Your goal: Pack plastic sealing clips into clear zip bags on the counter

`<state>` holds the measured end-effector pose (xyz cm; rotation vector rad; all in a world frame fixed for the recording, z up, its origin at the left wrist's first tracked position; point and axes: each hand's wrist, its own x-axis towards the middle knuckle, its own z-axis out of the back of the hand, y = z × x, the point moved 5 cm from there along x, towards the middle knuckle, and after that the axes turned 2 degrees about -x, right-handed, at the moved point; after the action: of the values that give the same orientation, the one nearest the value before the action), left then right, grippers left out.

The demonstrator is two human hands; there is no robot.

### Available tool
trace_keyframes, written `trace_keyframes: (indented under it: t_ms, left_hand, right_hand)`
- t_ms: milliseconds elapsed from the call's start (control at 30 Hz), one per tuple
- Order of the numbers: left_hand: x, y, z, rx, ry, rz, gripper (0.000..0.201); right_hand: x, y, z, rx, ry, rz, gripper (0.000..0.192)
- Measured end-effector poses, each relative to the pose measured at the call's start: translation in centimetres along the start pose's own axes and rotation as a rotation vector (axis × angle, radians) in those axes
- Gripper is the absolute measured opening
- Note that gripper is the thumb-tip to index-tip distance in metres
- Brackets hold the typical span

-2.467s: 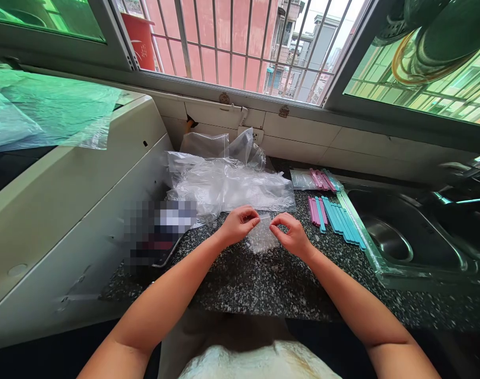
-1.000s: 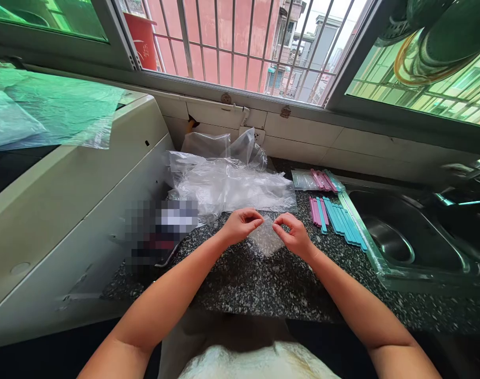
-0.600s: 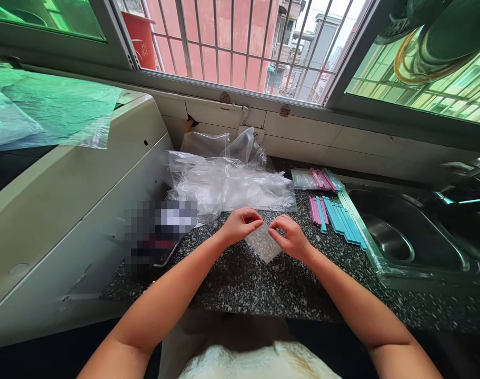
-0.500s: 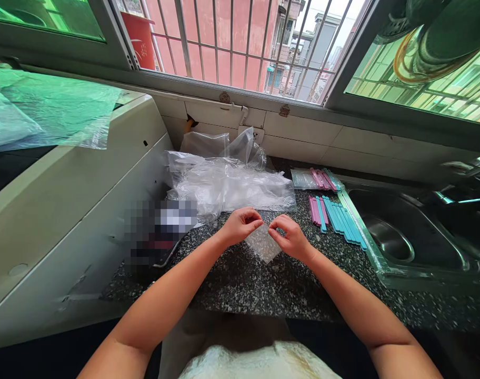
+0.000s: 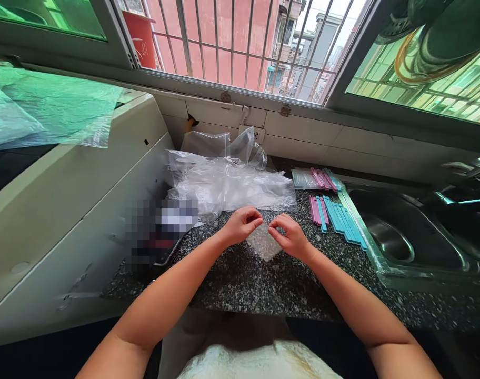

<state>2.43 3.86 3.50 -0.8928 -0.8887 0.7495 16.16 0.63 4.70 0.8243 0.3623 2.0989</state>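
Note:
A small clear plastic bag [image 5: 265,246] hangs between my two hands above the speckled dark counter [image 5: 256,289]. My left hand [image 5: 242,225] pinches its upper left part between thumb and fingertips. On the other side, my right hand [image 5: 289,237] pinches the bag's upper right part, a short gap from the left fingertips. Just beyond my hands lies a heap of larger clear plastic bags [image 5: 240,184]. To the right are pink sticks [image 5: 315,210] and light blue sticks [image 5: 345,223], laid side by side.
A clear packet [image 5: 304,179] with more pink and blue sticks lies by the wall. The metal sink [image 5: 386,237] is at right. A phone-like dark item [image 5: 167,252], partly blurred out, rests at left beside a pale appliance [image 5: 106,200]. A barred window is behind.

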Motion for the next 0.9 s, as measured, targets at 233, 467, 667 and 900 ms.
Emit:
trace_keyframes:
  t_ms: [233, 467, 667, 900]
  left_hand:
    - [0.0, 0.0, 0.0, 0.01, -0.001, 0.002, 0.016]
    - [0.0, 0.1, 0.2, 0.0, -0.02, 0.001, 0.016]
    - [0.2, 0.4, 1.1, -0.035, -0.084, 0.011, 0.016]
    - [0.1, 0.8, 1.4, -0.071, -0.125, 0.021, 0.016]
  right_hand:
    - [0.1, 0.0, -0.1, -0.003, -0.001, 0.001, 0.014]
    - [0.0, 0.0, 0.0, 0.016, -0.013, -0.008, 0.013]
    - [0.0, -0.2, 0.1, 0.023, -0.022, -0.014, 0.015]
    - [0.1, -0.6, 0.2, 0.004, -0.022, -0.019, 0.018]
